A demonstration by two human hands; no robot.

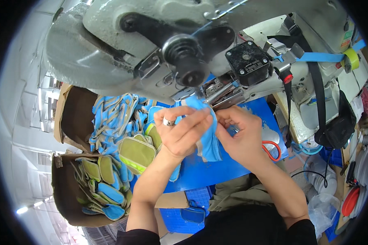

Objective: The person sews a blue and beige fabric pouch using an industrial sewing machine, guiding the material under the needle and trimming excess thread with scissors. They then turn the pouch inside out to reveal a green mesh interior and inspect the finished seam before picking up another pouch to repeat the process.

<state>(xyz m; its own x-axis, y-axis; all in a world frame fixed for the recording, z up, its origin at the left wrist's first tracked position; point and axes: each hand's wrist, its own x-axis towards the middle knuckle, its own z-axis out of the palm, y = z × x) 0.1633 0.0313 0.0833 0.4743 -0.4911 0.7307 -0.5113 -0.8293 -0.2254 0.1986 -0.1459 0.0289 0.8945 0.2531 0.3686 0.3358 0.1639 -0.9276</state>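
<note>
A blue fabric piece with a pale edge (210, 143) hangs beneath the head of a large grey sewing machine (102, 69), its upper end close to the needle area. My left hand (180, 130), with a silver ring on one finger, grips this piece from the left, fingers bent over its upper part. From the right, my right hand (243, 132) closes thumb and fingers at the piece's right edge, just below the metal binding guide (229, 98). The exact pinch of the right fingertips is partly hidden. Red-handled scissors (272, 151) lie beside my right wrist.
Green and blue sewn pads (137, 153) lie on the blue table (192, 175) left of my hands. Behind them is a heap of blue and grey pieces (114, 118). One cardboard box (63, 192) holds more pads. Blue binding tape (319, 57) runs in from the right.
</note>
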